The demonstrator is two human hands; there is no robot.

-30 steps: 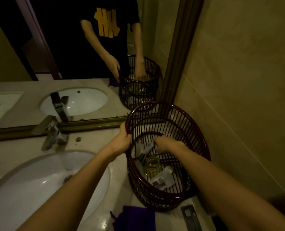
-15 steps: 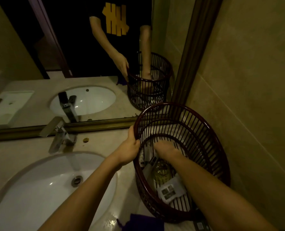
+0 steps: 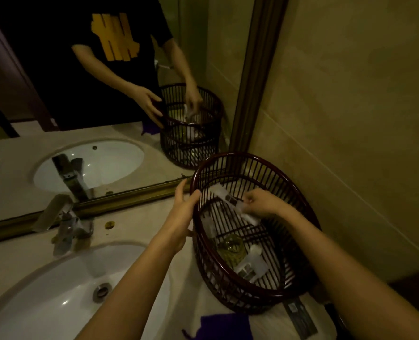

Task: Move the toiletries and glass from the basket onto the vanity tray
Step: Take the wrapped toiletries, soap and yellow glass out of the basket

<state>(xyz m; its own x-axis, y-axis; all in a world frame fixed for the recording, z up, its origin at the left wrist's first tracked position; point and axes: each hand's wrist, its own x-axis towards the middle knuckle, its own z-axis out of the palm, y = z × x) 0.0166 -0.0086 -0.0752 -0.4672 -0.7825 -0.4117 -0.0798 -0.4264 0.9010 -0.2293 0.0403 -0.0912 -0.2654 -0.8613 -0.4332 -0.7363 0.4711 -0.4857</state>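
Note:
A dark red slatted basket [image 3: 287, 190] stands on the counter in the corner by the wall. My left hand [image 3: 182, 212] grips its near-left rim. Inside the basket, my right hand [image 3: 261, 202] is closed on a white toiletry tube [image 3: 230, 198] and holds it up at rim height. On the basket floor lie a clear glass [image 3: 230, 247] and another white tube [image 3: 251, 265]; a further white packet [image 3: 209, 224] leans against the left slats. I cannot make out a vanity tray in this view.
A white sink basin [image 3: 56, 298] with a chrome faucet [image 3: 63, 219] fills the left of the counter. A purple cloth [image 3: 225, 327] and a white packet with a dark label [image 3: 301, 317] lie at the front edge. A framed mirror [image 3: 130, 192] runs behind, and the tiled wall is on the right.
My right hand has risen from the basket floor with a white tube in its grip. The left hand stays on the rim. The camera has shifted closer.

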